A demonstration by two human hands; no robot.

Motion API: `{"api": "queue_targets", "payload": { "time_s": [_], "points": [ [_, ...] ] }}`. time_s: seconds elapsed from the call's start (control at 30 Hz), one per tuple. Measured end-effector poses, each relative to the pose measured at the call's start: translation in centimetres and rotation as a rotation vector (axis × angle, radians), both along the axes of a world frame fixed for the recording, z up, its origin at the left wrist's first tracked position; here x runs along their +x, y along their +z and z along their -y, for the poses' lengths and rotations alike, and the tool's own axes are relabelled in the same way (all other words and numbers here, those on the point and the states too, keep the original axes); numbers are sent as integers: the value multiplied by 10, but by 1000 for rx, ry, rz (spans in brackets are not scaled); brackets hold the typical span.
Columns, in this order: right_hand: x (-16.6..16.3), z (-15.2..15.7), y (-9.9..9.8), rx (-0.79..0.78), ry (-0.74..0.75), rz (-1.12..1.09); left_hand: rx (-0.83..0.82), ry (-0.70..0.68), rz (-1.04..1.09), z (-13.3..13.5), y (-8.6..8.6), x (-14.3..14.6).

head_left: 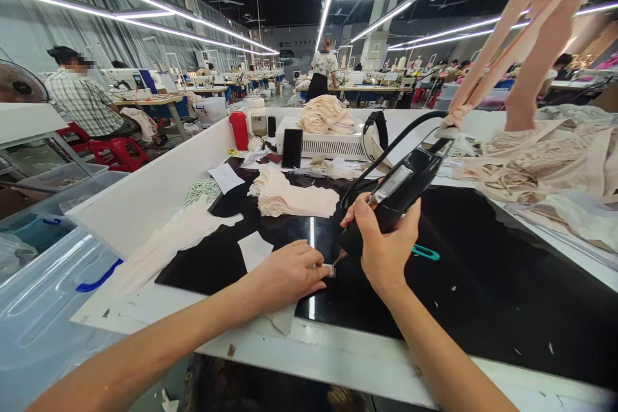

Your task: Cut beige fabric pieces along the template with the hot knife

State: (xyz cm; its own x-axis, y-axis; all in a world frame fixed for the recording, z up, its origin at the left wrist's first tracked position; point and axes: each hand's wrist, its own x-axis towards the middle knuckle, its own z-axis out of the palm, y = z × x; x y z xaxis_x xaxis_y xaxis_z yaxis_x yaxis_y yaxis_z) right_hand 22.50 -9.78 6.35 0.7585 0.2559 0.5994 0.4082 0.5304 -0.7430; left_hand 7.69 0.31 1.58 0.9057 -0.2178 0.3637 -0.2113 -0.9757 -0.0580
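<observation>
My right hand (389, 248) is wrapped around a black corded hand tool (403, 183) with a silver plate on its side. Its thin metal tip points down at a small pale tag-like piece (331, 270) on the black board (463, 270). The fingers of my left hand (292, 270) are closed together and hold that piece against the board. A white paper pattern piece (255, 250) lies partly under my left hand. Beyond both hands sits a stack of pale pink fabric pieces (294, 196). Close by my right wrist is a teal snap clip (425, 252).
Pink fabric strips (526, 38) hang from above, tied to the tool. A white box (321, 141) with folded fabric, a phone (292, 148) and a red cup (238, 130) stand behind. Beige garment pieces (555, 161) heap at right. A blue plastic bin (53, 315) is at left.
</observation>
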Motion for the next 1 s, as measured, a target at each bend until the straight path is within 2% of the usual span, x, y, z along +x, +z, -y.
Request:
{"api": "queue_targets", "payload": {
  "time_s": [0.43,1.0],
  "points": [
    [1,1,1,16,3,-3,-23,61,-34,1,3,-5],
    [2,-1,3,44,26,-24,-2,47,-18,-2,1,-6]
  ]
}}
